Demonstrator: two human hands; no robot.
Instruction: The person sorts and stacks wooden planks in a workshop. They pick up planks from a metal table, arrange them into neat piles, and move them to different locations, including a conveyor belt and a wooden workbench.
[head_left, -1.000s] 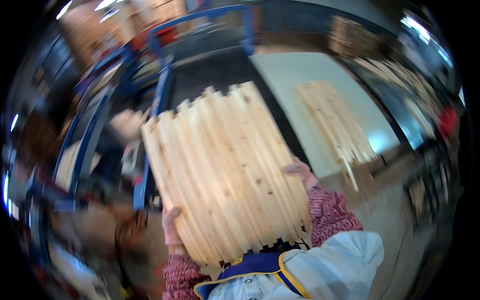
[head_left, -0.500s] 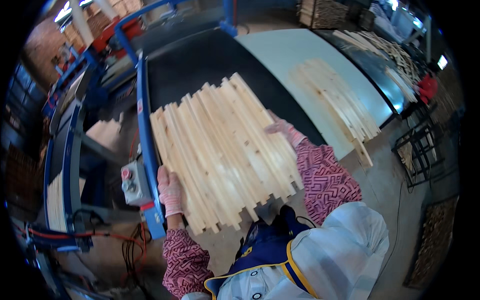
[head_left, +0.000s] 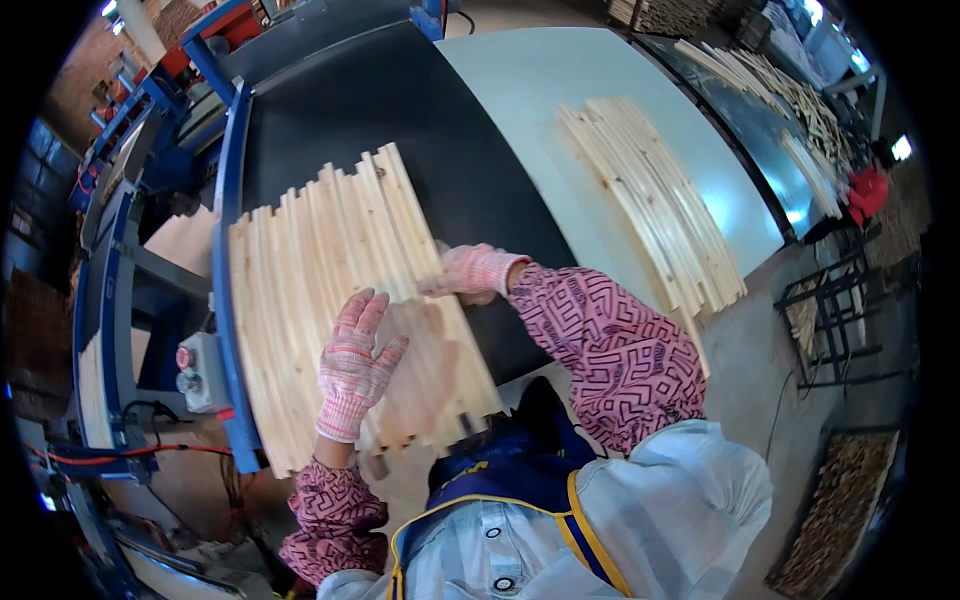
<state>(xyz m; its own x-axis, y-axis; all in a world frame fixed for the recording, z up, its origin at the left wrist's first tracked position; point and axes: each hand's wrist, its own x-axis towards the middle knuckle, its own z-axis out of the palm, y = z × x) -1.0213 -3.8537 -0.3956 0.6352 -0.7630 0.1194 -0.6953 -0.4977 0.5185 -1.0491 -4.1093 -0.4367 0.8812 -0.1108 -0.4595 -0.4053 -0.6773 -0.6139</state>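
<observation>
A row of pale wooden strips (head_left: 330,250) lies side by side on the black belt (head_left: 390,110), its ends uneven. Its left side runs along the blue rail (head_left: 228,190). My left hand (head_left: 357,370), in a pinkish knit glove, is over the near middle of the strips with its fingers apart; whether it touches them I cannot tell. At the row's right edge, my gloved right hand (head_left: 478,272) has its fingers closed on the outermost strip. Its fingertips are partly hidden.
A second group of wooden strips (head_left: 655,200) lies on the pale green tabletop (head_left: 510,80) to the right. Beyond are a pile of loose strips (head_left: 790,100) and a black metal rack (head_left: 830,310). A grey control box (head_left: 203,372) sits by the rail.
My left hand has left the row's left edge and moved over the strips. The row's right edge is farther left on the belt, with my right hand still at it. The view has shifted.
</observation>
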